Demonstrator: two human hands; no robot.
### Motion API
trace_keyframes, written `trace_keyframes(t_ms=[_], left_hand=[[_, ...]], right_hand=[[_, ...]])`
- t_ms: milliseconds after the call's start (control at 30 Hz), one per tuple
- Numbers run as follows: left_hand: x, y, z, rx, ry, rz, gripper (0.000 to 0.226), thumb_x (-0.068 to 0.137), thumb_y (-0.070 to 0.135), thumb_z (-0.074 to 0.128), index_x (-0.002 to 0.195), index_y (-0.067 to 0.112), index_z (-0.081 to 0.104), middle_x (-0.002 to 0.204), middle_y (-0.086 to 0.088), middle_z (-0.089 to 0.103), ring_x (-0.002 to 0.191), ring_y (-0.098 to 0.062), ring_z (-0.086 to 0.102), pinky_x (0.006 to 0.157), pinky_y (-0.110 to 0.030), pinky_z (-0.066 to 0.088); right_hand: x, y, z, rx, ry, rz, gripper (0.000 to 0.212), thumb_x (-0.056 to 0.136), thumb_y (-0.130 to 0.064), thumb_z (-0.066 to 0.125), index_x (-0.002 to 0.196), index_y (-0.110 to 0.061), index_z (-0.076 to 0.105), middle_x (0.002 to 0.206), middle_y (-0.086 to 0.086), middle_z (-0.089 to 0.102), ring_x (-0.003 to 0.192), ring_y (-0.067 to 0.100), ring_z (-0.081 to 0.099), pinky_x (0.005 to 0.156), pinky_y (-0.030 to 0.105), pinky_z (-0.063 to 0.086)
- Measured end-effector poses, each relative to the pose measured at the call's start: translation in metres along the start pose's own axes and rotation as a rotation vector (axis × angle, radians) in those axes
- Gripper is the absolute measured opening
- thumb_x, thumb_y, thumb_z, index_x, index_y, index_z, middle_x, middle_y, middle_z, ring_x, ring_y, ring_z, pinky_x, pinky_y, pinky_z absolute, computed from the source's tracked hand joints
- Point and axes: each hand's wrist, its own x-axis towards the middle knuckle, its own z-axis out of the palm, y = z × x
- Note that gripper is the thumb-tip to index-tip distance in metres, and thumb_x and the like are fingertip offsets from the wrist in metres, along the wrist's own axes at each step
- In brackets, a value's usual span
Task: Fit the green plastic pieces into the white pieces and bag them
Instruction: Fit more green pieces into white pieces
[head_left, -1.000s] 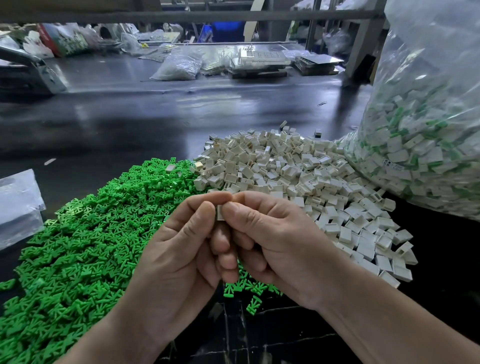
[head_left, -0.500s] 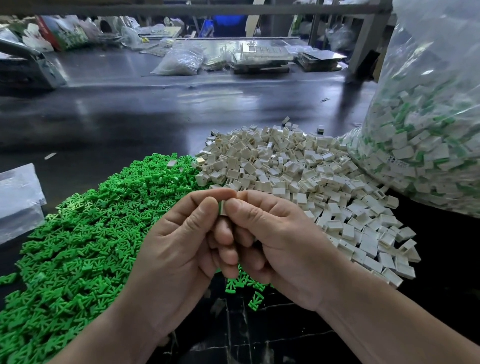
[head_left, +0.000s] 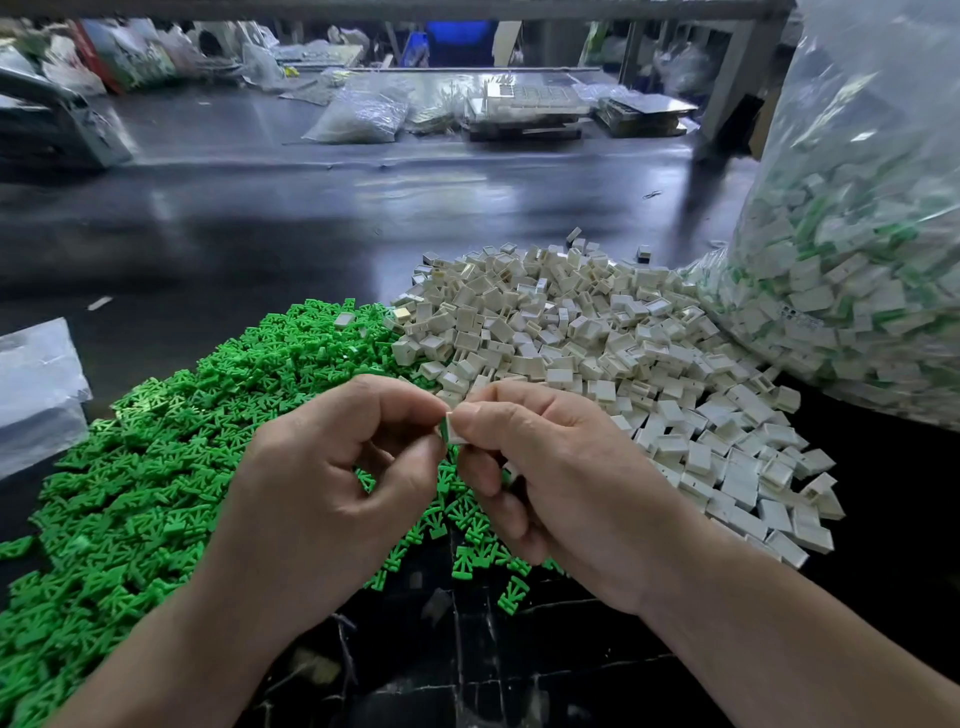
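A heap of green plastic pieces (head_left: 171, 441) covers the table's left side, and a heap of white pieces (head_left: 597, 343) lies to its right. My right hand (head_left: 561, 488) pinches a white piece (head_left: 455, 432) with a green edge showing at its left side. My left hand (head_left: 332, 483) is curled, its thumb and forefinger tips touching that piece's left end. Another white piece peeks from under my right hand's fingers. A big clear bag (head_left: 852, 249) holding several assembled white-and-green pieces stands at the right.
A flat clear plastic bag (head_left: 36, 384) lies at the left edge. The dark glossy table (head_left: 260, 223) stretches away behind the heaps. More bags and trays (head_left: 524, 104) sit along the far side, beside a metal frame post (head_left: 727, 88).
My hands have parted a little; the left thumb has drawn back from the right thumb. The white piece with its green edge now shows between the fingertips.
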Motion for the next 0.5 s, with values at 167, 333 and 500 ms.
trace_keyframes(t_ms=[167, 333, 500], left_hand=[[0.0046, -0.0007, -0.0029, 0.185, -0.045, 0.170, 0.018, 0.082, 0.027, 0.060, 0.090, 0.018, 0.074, 0.084, 0.022, 0.065, 0.073, 0.001, 0.063, 0.062, -0.004, 0.044], [0.0035, -0.0061, -0.0030, 0.330, -0.036, 0.205, 0.014, 0.079, 0.025, 0.062, 0.085, 0.020, 0.073, 0.077, 0.012, 0.068, 0.060, -0.009, 0.063, 0.052, -0.030, 0.051], [0.0051, -0.0029, -0.0029, 0.285, -0.022, 0.163, 0.011, 0.078, 0.024, 0.063, 0.083, 0.021, 0.072, 0.075, 0.016, 0.066, 0.060, -0.005, 0.062, 0.053, -0.026, 0.050]], right_hand=[[-0.0010, -0.0008, 0.0022, -0.101, 0.074, 0.019, 0.029, 0.099, -0.024, 0.058, 0.070, -0.025, 0.061, 0.062, -0.002, 0.054, 0.043, 0.012, 0.040, 0.037, 0.020, 0.031], [-0.0018, -0.0040, 0.0019, -0.159, 0.079, 0.065, 0.025, 0.100, -0.026, 0.059, 0.075, -0.019, 0.063, 0.062, 0.000, 0.053, 0.042, 0.011, 0.040, 0.036, 0.020, 0.031], [-0.0010, -0.0052, 0.0035, -0.104, 0.093, 0.065, 0.033, 0.099, -0.024, 0.059, 0.067, -0.026, 0.062, 0.061, -0.002, 0.053, 0.042, 0.010, 0.041, 0.036, 0.018, 0.030]])
